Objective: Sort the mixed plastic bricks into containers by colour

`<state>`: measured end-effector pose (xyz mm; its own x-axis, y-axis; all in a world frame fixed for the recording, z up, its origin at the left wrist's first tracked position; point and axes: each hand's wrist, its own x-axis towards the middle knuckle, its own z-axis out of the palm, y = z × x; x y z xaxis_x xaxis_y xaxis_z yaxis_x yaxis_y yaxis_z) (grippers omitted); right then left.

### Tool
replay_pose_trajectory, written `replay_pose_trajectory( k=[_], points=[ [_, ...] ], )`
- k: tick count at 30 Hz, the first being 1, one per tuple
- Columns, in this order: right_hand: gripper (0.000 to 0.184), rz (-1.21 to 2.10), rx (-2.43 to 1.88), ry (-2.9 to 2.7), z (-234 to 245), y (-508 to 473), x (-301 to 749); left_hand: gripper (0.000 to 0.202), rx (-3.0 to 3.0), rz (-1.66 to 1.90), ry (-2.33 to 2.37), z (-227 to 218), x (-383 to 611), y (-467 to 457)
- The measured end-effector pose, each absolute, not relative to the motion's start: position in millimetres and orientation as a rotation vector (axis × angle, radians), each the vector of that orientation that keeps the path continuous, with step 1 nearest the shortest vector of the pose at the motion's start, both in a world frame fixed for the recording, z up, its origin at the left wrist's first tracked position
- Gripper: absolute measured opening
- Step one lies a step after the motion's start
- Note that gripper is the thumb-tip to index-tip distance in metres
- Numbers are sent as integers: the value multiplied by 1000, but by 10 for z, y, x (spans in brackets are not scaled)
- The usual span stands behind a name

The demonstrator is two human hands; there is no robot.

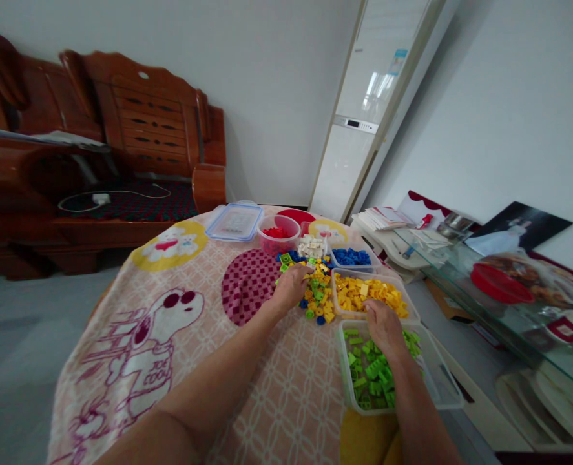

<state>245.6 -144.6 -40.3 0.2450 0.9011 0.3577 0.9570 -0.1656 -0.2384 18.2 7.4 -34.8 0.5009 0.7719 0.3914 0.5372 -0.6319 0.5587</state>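
My left hand (291, 287) reaches into a loose pile of mixed toy bricks (322, 294), yellow, green, blue and white, lying on the tablecloth. Its fingers are bent together at the pile's left side; whatever they pinch is hidden. Over the near edge of a clear box of yellow bricks (349, 294) is my right hand (384, 326), fingers drawn together, with anything between them too small to make out. Beneath that wrist stands a clear box of green bricks (376, 371), partly covered by my forearm.
Behind the pile stand a pink tub (279, 245) of red bricks, a container of white bricks (311, 245) and a box of blue bricks (351, 257). Clear lids (234, 221) lie at the back left. A glass-topped cabinet (484, 290) with dishes and papers adjoins the table's right side.
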Motion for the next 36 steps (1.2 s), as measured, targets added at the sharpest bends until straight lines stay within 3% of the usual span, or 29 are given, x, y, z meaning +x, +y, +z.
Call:
replay_pose_trajectory(
  k=[8,19,25,36],
  points=[
    [34,-164,-2119,-1730,-403,-1445,2486,30,2536,587,1164,-377,128,104],
    [36,-184,-2115,-1700,-406,-1448,2457,26,2484,615,1151,-425,148,99],
    [35,-185,-2090,-1701,-433,-1437,2484,37,2481,657,1134,-439,153,100],
    [37,-158,-2103,-1693,-398,-1451,2452,19,2436,705,1138,-420,154,90]
  ],
)
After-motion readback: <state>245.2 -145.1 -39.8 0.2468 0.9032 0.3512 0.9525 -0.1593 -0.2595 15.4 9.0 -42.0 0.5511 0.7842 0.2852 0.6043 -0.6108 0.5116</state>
